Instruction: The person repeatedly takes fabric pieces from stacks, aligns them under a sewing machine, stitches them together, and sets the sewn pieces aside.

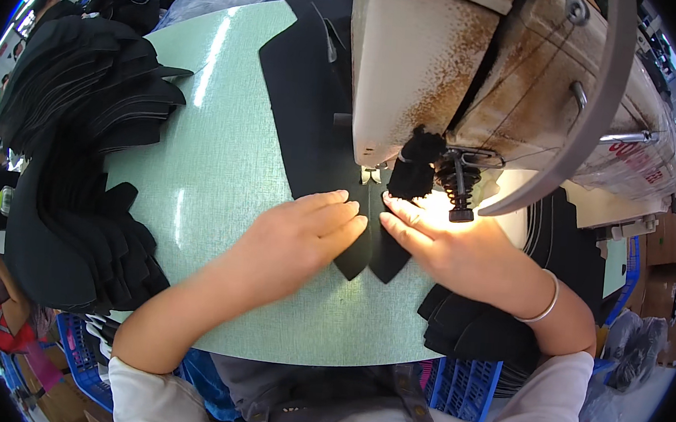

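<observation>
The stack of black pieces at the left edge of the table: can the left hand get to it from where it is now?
Probably yes. The left hand lies flat on the black pieces under the needle, and only bare green table lies between it and the stack.

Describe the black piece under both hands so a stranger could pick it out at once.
Start at the sewing machine on the pale green table. Just below its needle, two black fabric pieces lie side by side, ending in points. Unlike the stacked piles, they lie flat, pressed by the left hand and right hand.

Your left hand (304, 236) and right hand (451, 249) press flat black fabric pieces (371, 250) beneath the worn cream sewing machine (448, 60).
</observation>
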Available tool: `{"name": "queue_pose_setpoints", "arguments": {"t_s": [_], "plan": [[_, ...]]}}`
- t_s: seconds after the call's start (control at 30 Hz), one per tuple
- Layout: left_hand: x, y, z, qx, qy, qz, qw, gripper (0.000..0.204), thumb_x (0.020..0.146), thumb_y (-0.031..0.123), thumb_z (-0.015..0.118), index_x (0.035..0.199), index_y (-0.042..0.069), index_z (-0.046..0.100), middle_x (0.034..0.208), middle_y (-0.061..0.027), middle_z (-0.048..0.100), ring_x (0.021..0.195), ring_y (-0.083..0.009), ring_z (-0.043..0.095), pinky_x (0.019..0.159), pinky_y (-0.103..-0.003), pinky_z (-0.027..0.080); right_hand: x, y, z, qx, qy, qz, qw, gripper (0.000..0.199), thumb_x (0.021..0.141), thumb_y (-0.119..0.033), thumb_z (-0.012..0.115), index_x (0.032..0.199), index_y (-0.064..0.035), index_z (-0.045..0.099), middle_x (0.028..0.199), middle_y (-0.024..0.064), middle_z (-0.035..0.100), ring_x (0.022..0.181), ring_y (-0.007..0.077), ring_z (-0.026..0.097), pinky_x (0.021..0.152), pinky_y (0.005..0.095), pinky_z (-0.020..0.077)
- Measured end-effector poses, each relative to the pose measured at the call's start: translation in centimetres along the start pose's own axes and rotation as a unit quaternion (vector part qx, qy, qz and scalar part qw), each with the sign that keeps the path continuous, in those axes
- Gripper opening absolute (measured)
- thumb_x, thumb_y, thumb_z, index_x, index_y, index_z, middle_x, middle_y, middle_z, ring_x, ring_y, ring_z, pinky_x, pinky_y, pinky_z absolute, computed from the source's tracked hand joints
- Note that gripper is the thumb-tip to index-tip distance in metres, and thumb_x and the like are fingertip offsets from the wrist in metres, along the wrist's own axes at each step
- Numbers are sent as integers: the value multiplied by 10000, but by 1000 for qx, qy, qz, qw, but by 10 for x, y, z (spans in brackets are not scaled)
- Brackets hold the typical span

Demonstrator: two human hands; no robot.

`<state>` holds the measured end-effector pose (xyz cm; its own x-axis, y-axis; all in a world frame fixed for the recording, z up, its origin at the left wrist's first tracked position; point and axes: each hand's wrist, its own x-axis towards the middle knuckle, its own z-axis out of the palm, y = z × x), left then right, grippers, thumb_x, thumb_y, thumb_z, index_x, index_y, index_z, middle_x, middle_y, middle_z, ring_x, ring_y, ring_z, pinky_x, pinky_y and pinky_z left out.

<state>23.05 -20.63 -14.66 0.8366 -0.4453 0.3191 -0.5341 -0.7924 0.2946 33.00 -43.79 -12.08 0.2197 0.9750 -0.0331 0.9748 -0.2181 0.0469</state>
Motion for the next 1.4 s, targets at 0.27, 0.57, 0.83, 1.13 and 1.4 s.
{"name": "queue_pose_setpoints", "arguments": {"t_s": [0.27, 0.57, 0.83, 1.13, 1.4], "plan": [[1, -4, 3, 17, 8, 20, 1000, 331, 777, 74, 596, 1101, 30, 650, 1147, -97, 637, 1151, -262, 604, 856, -309, 555, 3, 15, 14, 42, 109, -34, 993, 279, 801, -168, 612, 1069, -108, 658, 915, 4, 592, 717, 150, 610, 615, 307, 468], [5, -9, 3, 65, 50, 63, 995, 293, 750, 100, 610, 1032, 33, 651, 1028, -75, 631, 1053, -246, 627, 788, -318, 567, 1, 1, 11, -48, 114, -24, 992, 348, 777, -143, 606, 1114, -87, 674, 744, -23, 573, 605, 129, 570, 503, 302, 407], [7, -21, 5, 6, 41, 16, 999, 237, 753, 75, 609, 982, 51, 666, 1058, -53, 646, 1086, -241, 626, 800, -310, 562, 5, 18, 26, -34, 160, -11, 986, 174, 745, -151, 640, 913, -109, 651, 778, 26, 611, 649, 166, 610, 567, 332, 482], [8, -25, 3, -11, 12, -44, 999, 299, 777, -17, 600, 1060, 34, 681, 1111, -101, 644, 1158, -286, 600, 880, -343, 538, 7, 23, 24, -19, 186, -15, 982, 181, 751, -148, 642, 925, -104, 659, 764, 30, 604, 663, 189, 604, 580, 345, 478], [9, -29, -1, -65, 24, -67, 995, 268, 805, -8, 609, 1052, 32, 704, 1105, -112, 651, 1144, -282, 606, 900, -350, 531, 6, 26, 19, -12, 191, -12, 981, 187, 756, -146, 645, 936, -101, 666, 751, 35, 597, 675, 210, 599, 592, 357, 475]]}}
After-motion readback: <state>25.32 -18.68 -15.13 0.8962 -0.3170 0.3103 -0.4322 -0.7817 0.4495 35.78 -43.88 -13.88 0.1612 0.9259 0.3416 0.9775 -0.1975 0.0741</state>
